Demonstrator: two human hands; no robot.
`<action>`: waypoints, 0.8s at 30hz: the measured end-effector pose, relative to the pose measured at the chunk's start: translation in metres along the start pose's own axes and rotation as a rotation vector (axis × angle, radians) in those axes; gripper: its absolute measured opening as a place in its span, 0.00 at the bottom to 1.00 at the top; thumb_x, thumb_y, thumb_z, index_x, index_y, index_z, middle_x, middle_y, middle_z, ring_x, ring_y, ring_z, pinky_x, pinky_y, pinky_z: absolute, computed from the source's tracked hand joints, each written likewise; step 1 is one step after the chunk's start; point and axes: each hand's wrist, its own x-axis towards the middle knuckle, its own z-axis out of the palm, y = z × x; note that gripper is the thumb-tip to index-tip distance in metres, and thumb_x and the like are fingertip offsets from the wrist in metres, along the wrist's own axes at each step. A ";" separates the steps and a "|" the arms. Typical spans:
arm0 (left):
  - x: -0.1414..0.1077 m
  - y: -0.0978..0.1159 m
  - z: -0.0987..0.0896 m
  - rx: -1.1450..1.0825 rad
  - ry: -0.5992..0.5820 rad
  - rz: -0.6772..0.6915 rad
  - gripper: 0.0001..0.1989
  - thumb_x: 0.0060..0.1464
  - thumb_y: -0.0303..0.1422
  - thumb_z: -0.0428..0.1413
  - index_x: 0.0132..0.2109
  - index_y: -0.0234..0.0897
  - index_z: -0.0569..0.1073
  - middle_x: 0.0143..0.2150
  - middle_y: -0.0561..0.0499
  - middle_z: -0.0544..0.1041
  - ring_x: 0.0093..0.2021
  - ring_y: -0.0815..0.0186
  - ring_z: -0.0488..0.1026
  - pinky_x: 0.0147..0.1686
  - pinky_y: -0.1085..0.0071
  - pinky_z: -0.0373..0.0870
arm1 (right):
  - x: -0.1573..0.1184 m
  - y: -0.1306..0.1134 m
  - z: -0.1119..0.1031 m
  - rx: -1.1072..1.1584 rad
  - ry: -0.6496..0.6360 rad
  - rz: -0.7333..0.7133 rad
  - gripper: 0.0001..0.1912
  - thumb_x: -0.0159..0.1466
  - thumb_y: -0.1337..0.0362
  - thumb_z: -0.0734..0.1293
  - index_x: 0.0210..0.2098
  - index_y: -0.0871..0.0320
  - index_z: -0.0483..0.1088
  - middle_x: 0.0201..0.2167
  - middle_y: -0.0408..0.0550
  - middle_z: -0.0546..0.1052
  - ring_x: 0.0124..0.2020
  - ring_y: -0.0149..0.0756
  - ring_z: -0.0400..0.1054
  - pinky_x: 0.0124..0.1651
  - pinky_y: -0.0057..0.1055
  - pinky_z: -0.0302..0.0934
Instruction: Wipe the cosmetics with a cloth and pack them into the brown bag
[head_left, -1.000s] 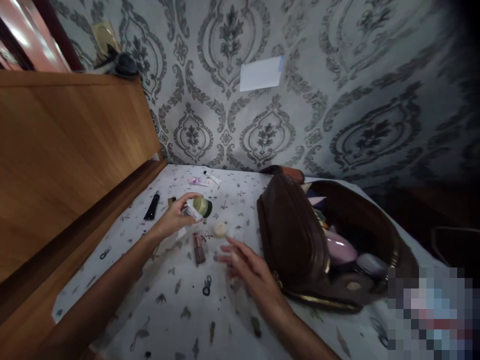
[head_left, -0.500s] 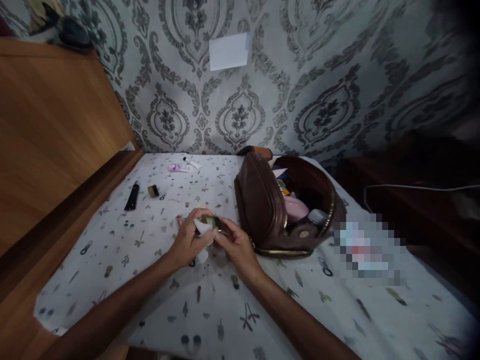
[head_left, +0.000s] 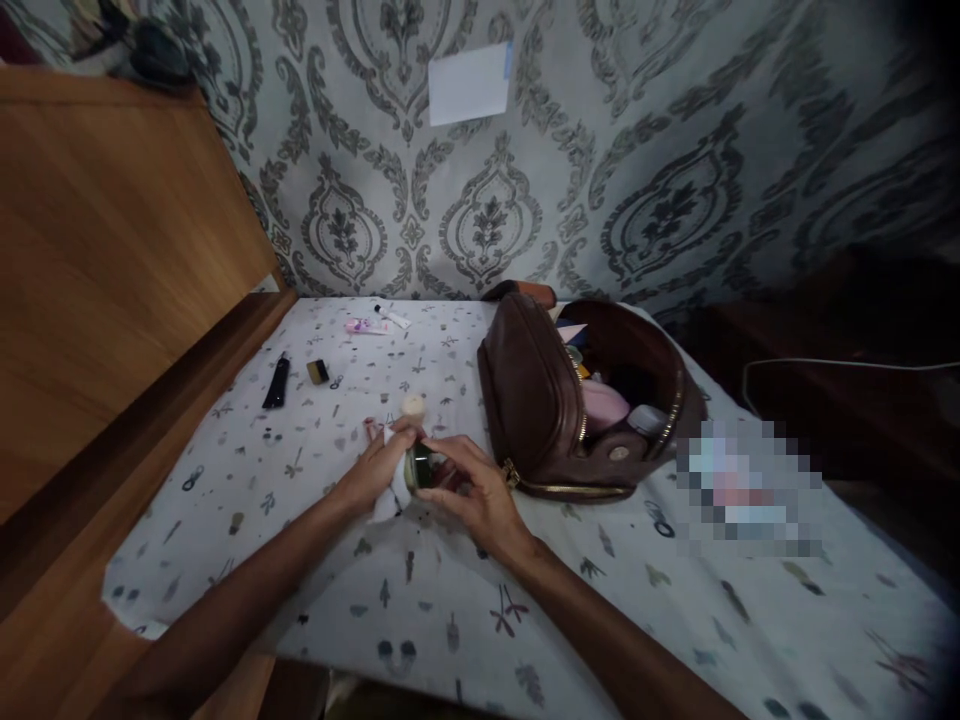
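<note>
My right hand (head_left: 478, 492) pinches a small, dark, shiny block-like object (head_left: 422, 467) between thumb and fingers. Its exact kind does not show. My left hand (head_left: 380, 470) is closed on a white cloth or tissue (head_left: 389, 498), pressed against the left side of that object. Just beyond the hands lie a small round cream item (head_left: 413, 405) and a pinkish item (head_left: 370, 428), partly hidden by my left hand. To the right stands an open brown toiletry bag (head_left: 525, 400) with a pink item (head_left: 604, 403) and other things inside.
On the white patterned cloth (head_left: 442, 640) at the left lie a black tube (head_left: 277, 382) and a gold-and-black block (head_left: 318, 372). Farther back are a pink tube (head_left: 366, 326) and a slim white tube (head_left: 394, 317). A wooden panel (head_left: 127, 190) borders the left; a patterned wall rises behind.
The dark object has turned more upright between my hands. The white cloth now hangs lower, below my left hand. The view has shifted slightly.
</note>
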 end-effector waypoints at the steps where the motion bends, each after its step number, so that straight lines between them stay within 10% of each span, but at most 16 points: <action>1: 0.001 -0.002 0.000 -0.020 -0.004 -0.042 0.14 0.58 0.45 0.46 0.33 0.41 0.67 0.28 0.55 0.69 0.30 0.64 0.68 0.32 0.69 0.66 | 0.000 0.000 -0.001 -0.020 -0.014 -0.031 0.24 0.55 0.54 0.77 0.50 0.50 0.76 0.43 0.48 0.75 0.38 0.38 0.70 0.45 0.36 0.67; 10: -0.006 0.000 -0.002 -0.073 0.027 -0.014 0.16 0.57 0.50 0.49 0.36 0.42 0.70 0.32 0.54 0.71 0.35 0.63 0.69 0.37 0.69 0.66 | -0.002 0.005 0.005 -0.045 0.002 0.036 0.26 0.54 0.52 0.77 0.51 0.50 0.74 0.42 0.49 0.75 0.38 0.39 0.70 0.41 0.34 0.66; 24: -0.022 0.000 -0.005 0.407 0.209 0.573 0.06 0.65 0.32 0.45 0.43 0.43 0.66 0.35 0.51 0.70 0.36 0.63 0.70 0.39 0.66 0.66 | -0.008 -0.008 0.020 0.538 0.064 0.453 0.29 0.47 0.51 0.79 0.46 0.53 0.74 0.36 0.42 0.75 0.28 0.29 0.69 0.30 0.26 0.63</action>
